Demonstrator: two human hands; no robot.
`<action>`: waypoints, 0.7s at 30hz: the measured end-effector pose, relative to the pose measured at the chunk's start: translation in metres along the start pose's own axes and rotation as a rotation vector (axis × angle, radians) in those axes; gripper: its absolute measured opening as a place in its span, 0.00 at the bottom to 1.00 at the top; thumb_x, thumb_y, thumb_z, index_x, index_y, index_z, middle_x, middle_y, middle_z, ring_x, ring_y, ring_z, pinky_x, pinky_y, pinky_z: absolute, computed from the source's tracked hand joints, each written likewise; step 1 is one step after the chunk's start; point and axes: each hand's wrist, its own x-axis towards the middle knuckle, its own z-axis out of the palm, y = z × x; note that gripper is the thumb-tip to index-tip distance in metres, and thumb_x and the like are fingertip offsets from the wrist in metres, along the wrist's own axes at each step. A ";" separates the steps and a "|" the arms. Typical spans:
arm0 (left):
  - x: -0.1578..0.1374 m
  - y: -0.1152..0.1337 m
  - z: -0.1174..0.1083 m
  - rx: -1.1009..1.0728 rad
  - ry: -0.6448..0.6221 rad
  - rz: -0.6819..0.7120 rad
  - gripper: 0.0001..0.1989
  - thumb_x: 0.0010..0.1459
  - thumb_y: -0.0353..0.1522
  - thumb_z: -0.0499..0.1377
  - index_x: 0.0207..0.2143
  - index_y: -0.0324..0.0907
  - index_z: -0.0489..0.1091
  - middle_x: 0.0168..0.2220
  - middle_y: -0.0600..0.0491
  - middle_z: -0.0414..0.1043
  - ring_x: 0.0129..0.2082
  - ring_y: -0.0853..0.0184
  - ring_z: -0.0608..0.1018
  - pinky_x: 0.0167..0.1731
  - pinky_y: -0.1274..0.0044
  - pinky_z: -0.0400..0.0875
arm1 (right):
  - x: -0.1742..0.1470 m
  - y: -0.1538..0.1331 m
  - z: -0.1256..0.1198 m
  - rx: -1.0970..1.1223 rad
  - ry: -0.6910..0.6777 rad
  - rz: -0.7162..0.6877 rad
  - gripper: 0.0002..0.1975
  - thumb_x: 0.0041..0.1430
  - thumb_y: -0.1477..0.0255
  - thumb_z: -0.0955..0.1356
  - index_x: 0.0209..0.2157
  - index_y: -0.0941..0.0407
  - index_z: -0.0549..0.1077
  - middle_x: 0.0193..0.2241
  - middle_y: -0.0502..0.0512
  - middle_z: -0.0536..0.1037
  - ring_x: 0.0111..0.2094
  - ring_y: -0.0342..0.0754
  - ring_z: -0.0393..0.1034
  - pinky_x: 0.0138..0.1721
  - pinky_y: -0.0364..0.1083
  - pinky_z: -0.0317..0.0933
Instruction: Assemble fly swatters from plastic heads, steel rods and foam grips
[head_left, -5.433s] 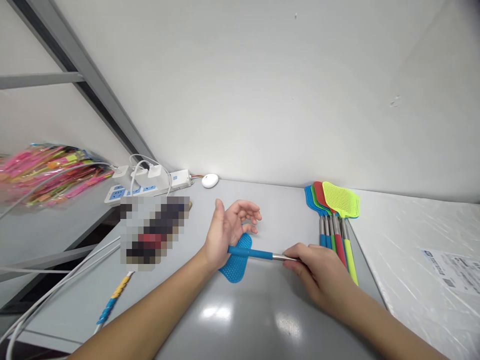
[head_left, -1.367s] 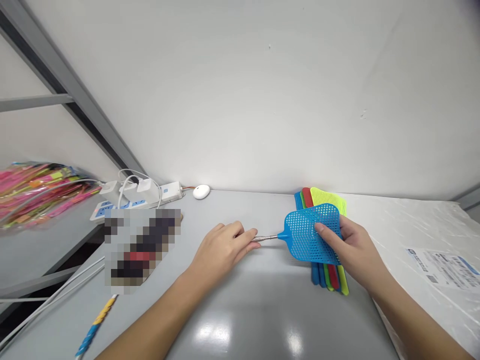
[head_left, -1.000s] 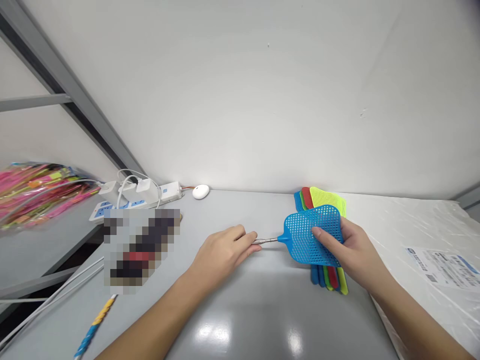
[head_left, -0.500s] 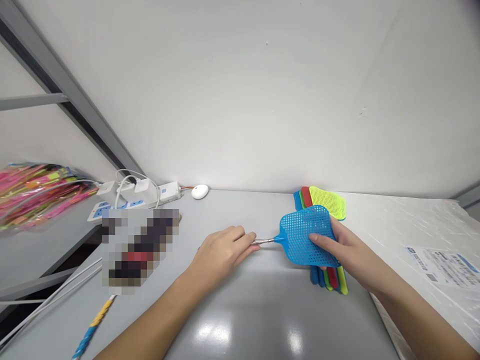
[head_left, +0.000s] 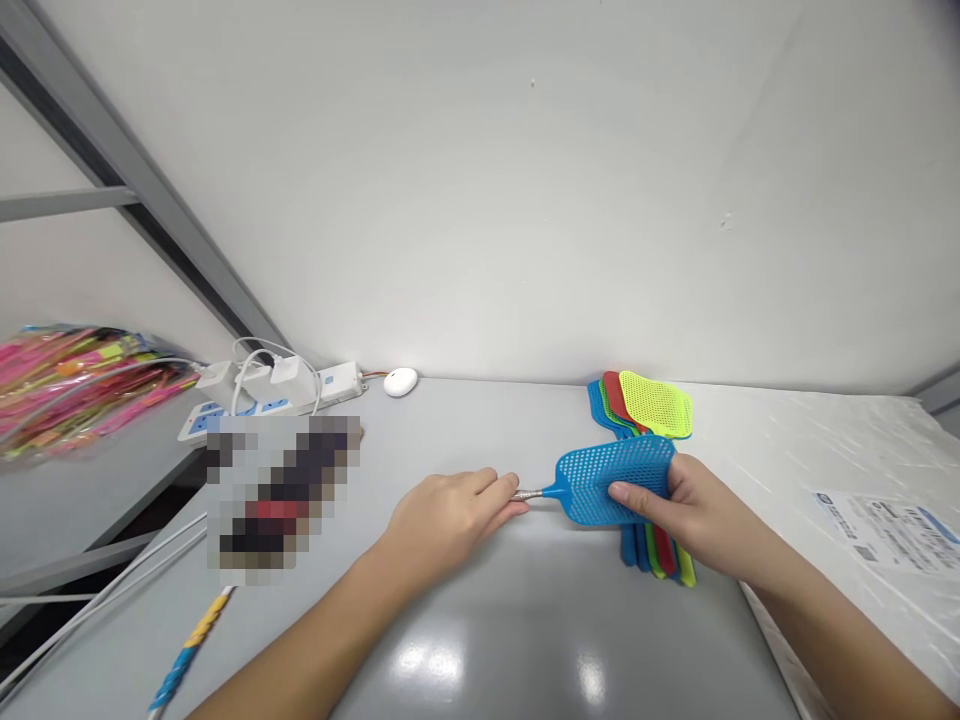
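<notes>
A blue fly swatter (head_left: 592,482) is held crosswise above the grey table, its perforated head tilted. My left hand (head_left: 454,512) is closed around the metal shaft; the handle end is hidden under the palm. At the other end, my right hand (head_left: 686,505) pinches the far edge of the head, thumb on top and fingers behind. Behind and beneath it lies a fanned stack of fly swatters (head_left: 654,403) in blue, green, red and yellow, their handle ends pointing toward me.
Power strip (head_left: 202,420) with white chargers and cables stands at the back left, near a white oval case (head_left: 400,382). A blurred-out item (head_left: 281,505) lies left, by a blue-yellow wrapped cable (head_left: 187,650). Plastic-wrapped package (head_left: 825,450) sits right; bagged colourful items (head_left: 75,385) far left.
The swatter's head has tilted and looks narrower, uncovering more of the stack behind. Less of the metal shaft shows beyond my left hand. Both hands keep their hold.
</notes>
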 end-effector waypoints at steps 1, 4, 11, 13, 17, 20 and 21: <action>0.000 0.002 -0.001 -0.002 -0.012 -0.003 0.19 0.69 0.42 0.43 0.39 0.43 0.68 0.28 0.56 0.72 0.23 0.69 0.72 0.21 0.76 0.50 | 0.000 0.000 0.002 0.025 -0.008 -0.008 0.17 0.60 0.55 0.67 0.38 0.55 0.74 0.35 0.54 0.79 0.35 0.50 0.74 0.37 0.47 0.70; 0.001 0.008 -0.002 -0.022 -0.050 -0.028 0.20 0.69 0.43 0.42 0.35 0.43 0.67 0.26 0.56 0.71 0.22 0.69 0.72 0.20 0.76 0.48 | 0.000 -0.001 0.004 0.085 -0.023 -0.020 0.16 0.59 0.57 0.67 0.39 0.55 0.73 0.33 0.54 0.79 0.31 0.48 0.74 0.33 0.46 0.71; 0.000 0.016 0.000 -0.073 -0.102 -0.067 0.21 0.69 0.44 0.41 0.31 0.43 0.64 0.24 0.56 0.72 0.21 0.69 0.71 0.19 0.76 0.44 | -0.002 -0.004 0.007 0.077 0.016 -0.044 0.16 0.58 0.57 0.69 0.38 0.55 0.74 0.34 0.55 0.80 0.35 0.51 0.75 0.36 0.47 0.71; 0.000 0.017 0.001 -0.063 -0.095 -0.073 0.20 0.69 0.44 0.42 0.30 0.43 0.64 0.23 0.56 0.71 0.20 0.69 0.71 0.19 0.76 0.44 | -0.001 -0.006 0.008 0.062 0.038 -0.047 0.16 0.57 0.57 0.69 0.37 0.55 0.75 0.34 0.55 0.80 0.36 0.52 0.75 0.37 0.49 0.71; 0.001 0.017 0.002 -0.016 -0.058 -0.070 0.21 0.69 0.43 0.43 0.29 0.42 0.64 0.20 0.56 0.69 0.18 0.69 0.69 0.19 0.76 0.42 | 0.001 -0.007 0.013 0.083 0.049 -0.020 0.16 0.55 0.57 0.70 0.35 0.56 0.76 0.32 0.55 0.80 0.34 0.53 0.76 0.35 0.49 0.72; 0.002 0.017 0.002 0.010 -0.027 -0.053 0.20 0.69 0.42 0.44 0.28 0.42 0.63 0.19 0.56 0.68 0.17 0.70 0.68 0.19 0.75 0.40 | 0.002 -0.006 0.015 0.124 0.053 -0.008 0.16 0.55 0.57 0.70 0.37 0.56 0.76 0.34 0.55 0.80 0.36 0.53 0.76 0.37 0.49 0.71; 0.002 0.016 0.002 0.013 -0.018 -0.047 0.20 0.68 0.42 0.45 0.28 0.42 0.63 0.19 0.56 0.68 0.17 0.70 0.68 0.19 0.75 0.40 | 0.002 -0.006 0.015 0.130 0.054 0.001 0.16 0.55 0.57 0.70 0.37 0.55 0.76 0.34 0.55 0.80 0.36 0.52 0.76 0.37 0.49 0.71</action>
